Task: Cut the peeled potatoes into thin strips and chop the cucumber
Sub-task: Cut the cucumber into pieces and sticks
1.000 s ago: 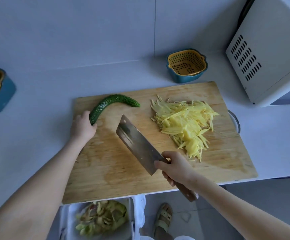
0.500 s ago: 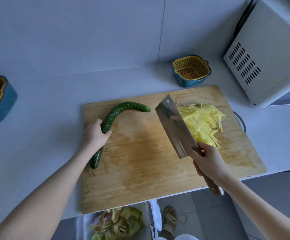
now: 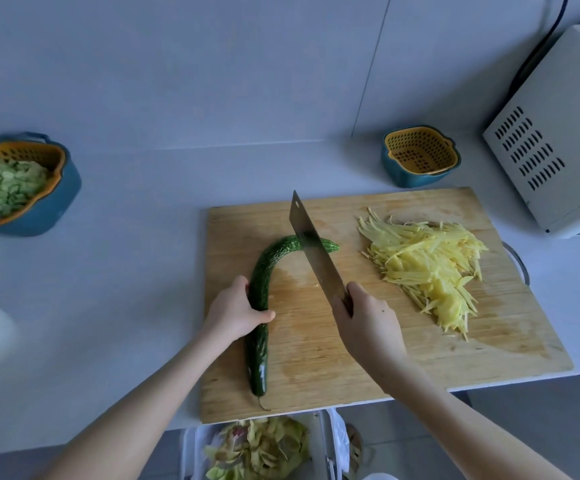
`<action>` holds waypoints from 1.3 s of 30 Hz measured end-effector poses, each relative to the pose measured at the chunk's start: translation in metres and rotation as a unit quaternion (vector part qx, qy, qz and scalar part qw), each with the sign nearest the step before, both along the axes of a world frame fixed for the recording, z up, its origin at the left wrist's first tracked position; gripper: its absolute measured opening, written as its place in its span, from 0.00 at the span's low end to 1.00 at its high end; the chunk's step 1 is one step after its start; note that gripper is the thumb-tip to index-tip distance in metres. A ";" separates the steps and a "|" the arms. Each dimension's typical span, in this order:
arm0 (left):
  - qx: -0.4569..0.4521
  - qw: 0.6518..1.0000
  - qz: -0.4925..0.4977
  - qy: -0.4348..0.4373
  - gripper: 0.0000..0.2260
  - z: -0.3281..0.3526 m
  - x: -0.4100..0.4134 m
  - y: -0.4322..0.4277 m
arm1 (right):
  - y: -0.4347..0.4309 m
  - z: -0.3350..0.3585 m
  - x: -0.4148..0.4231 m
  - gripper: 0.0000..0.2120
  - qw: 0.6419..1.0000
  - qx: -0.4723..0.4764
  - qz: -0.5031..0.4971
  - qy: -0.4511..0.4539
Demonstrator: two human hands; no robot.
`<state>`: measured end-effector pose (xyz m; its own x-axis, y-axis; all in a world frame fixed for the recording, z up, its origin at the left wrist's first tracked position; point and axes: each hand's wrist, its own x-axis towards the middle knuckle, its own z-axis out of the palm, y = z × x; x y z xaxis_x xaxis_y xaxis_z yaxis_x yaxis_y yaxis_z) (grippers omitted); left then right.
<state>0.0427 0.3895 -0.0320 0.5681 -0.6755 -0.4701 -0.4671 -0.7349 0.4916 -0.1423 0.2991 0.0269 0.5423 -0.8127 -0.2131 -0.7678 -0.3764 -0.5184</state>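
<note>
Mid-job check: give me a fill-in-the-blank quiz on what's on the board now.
The right hand holds the cleaver, its blade crossing the ____.
The left hand grips that vegetable near its ____.
The potato strips lie on the cutting board, on the cleaver's ____ side.
The yellow colander behind the board is ____.
Missing: cucumber; middle; right; empty.

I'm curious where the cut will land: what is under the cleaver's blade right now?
The cucumber lies under the cleaver near its far curved end; its tip pokes out right of the blade. The blade hides the stretch beneath, so whether it has cut in cannot be told.
</note>
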 end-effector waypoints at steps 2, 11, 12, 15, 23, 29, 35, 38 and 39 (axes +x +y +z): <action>-0.007 1.000 -0.005 0.016 0.30 0.001 -0.003 -0.004 | -0.002 0.000 0.007 0.13 1.000 0.006 0.005 0.001; -0.037 0.999 -0.002 0.007 0.29 -0.003 -0.004 -0.002 | -0.009 -0.018 0.035 0.06 0.991 -0.004 0.056 0.123; -0.041 0.999 0.001 0.006 0.30 -0.003 -0.005 -0.002 | -0.011 -0.022 0.036 0.06 0.992 0.004 0.051 0.119; -0.042 0.999 0.014 0.005 0.32 -0.002 -0.006 -0.001 | -0.017 -0.026 0.028 0.08 0.996 0.018 0.036 0.081; 0.011 0.998 0.012 -0.062 0.16 0.007 0.033 0.004 | -0.006 0.017 -0.005 0.09 0.991 -0.009 0.122 0.061; -0.008 0.996 0.019 -0.086 0.14 0.003 0.031 0.006 | -0.010 0.008 0.011 0.08 0.973 -0.011 0.194 0.121; -0.022 0.995 0.029 -0.089 0.18 -0.002 0.029 0.010 | -0.017 -0.016 0.024 0.08 0.968 -0.009 0.203 0.147; -0.013 0.995 0.038 -0.088 0.27 0.001 0.024 0.020 | -0.014 -0.027 0.017 0.09 0.973 -0.009 0.193 0.126; -0.003 0.995 0.045 -0.086 0.28 0.003 0.021 0.026 | -0.014 -0.027 0.014 0.09 0.976 -0.004 0.186 0.114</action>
<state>0.0641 0.4155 -0.0289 0.6975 -0.6213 -0.3571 -0.4777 -0.7746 0.4146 -0.1285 0.2853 0.0002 0.7393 -0.5709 -0.3572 -0.6725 -0.6539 -0.3467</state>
